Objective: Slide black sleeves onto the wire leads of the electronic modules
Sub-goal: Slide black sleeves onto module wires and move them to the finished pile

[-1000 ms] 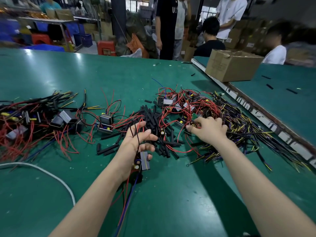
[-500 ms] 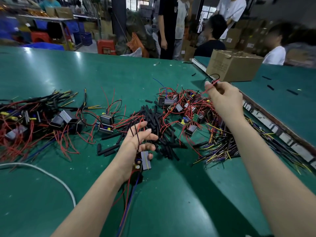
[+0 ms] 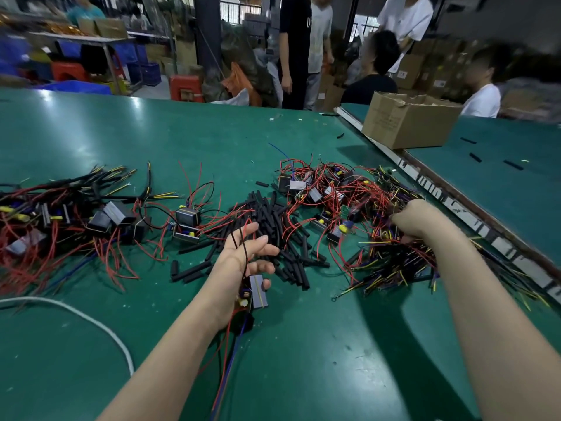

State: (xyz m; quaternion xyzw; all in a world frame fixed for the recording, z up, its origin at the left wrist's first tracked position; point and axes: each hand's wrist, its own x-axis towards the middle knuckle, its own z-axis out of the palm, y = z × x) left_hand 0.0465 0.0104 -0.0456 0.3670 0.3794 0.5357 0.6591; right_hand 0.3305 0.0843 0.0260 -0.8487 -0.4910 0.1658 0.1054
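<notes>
At six o'clock on the counter (image 3: 151, 132), my left hand (image 3: 243, 262) clamps a module (image 3: 256, 291), leads trailing. My right hand (image 3: 416, 218) curls into the three-o'clock wires (image 3: 394, 262). The sleeves (image 3: 282, 226) look light and limp; I'd pinch one mid-length.
</notes>
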